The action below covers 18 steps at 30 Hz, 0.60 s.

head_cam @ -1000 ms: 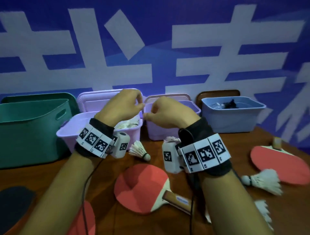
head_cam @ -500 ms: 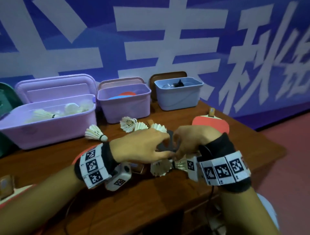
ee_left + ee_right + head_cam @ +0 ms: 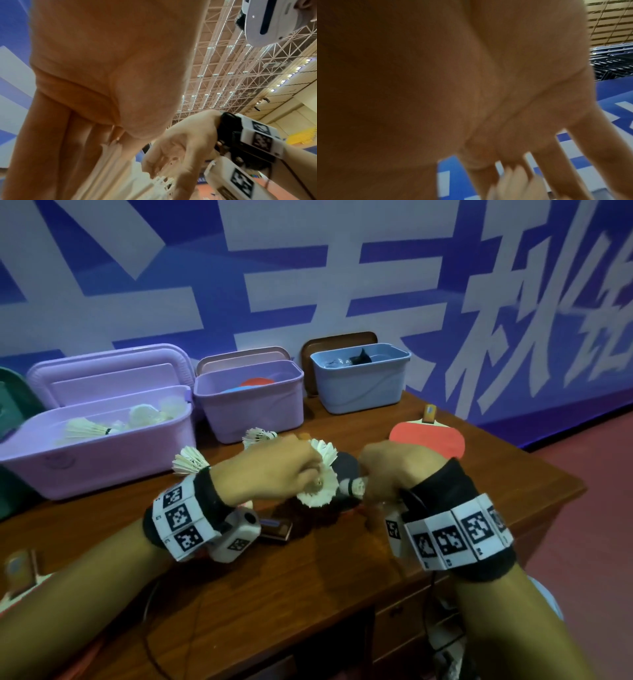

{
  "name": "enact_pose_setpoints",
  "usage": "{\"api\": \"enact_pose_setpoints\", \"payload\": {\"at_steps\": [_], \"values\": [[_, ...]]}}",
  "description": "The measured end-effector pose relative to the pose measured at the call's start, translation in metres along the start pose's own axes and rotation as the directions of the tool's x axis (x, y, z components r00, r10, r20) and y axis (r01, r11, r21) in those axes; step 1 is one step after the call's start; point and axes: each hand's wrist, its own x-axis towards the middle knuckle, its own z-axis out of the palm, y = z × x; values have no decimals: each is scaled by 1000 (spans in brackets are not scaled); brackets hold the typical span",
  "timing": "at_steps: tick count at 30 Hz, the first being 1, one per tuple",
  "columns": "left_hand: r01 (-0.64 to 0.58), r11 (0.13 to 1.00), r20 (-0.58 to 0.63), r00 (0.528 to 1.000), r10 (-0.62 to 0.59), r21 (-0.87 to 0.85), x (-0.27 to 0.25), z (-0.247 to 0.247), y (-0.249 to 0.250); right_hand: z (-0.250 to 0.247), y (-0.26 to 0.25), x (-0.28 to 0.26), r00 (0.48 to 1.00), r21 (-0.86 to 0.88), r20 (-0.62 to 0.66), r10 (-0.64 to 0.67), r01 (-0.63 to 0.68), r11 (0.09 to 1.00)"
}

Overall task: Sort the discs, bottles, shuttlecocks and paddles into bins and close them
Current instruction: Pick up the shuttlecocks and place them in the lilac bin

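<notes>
In the head view my left hand point(image 3: 274, 470) grips a white shuttlecock point(image 3: 317, 491) by its feathers, and a second feather skirt point(image 3: 324, 453) sticks out above the fingers. My right hand point(image 3: 394, 470) holds another shuttlecock whose cork point(image 3: 356, 486) points left. Both hands hover over a dark paddle point(image 3: 344, 467) on the table. The left wrist view shows feathers point(image 3: 109, 162) under my left fingers and my right hand point(image 3: 173, 152) curled over more feathers. The right wrist view is blurred, mostly palm.
Two loose shuttlecocks point(image 3: 190, 462) point(image 3: 258, 436) lie before the bins. The lilac bin point(image 3: 96, 467) holds shuttlecocks, the purple bin point(image 3: 250, 412) discs, and the blue bin point(image 3: 359, 395) dark items. A red paddle point(image 3: 435, 440) lies at the right, near the table edge point(image 3: 548, 484).
My hands came down from the bins to the table's right side, closed on shuttlecocks over the dark paddle, and now hold them slightly raised. The view swung right.
</notes>
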Motion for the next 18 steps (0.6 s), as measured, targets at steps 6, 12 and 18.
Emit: {"api": "enact_pose_setpoints", "payload": {"at_steps": [6,12,18], "values": [[153,981,-399,897,-189,-120,-15,-65,-41,-27,-30,5,827,89,-555,-91,168,982],[391,891,-471,756,-454,-231,-45,-106,-77,-49,-102,27,742,57,-631,-228,337,940],[488,722,-324,667,-671,-491,-76,-124,-119,-63,-185,53,744,29,-563,-361,454,890]]}}
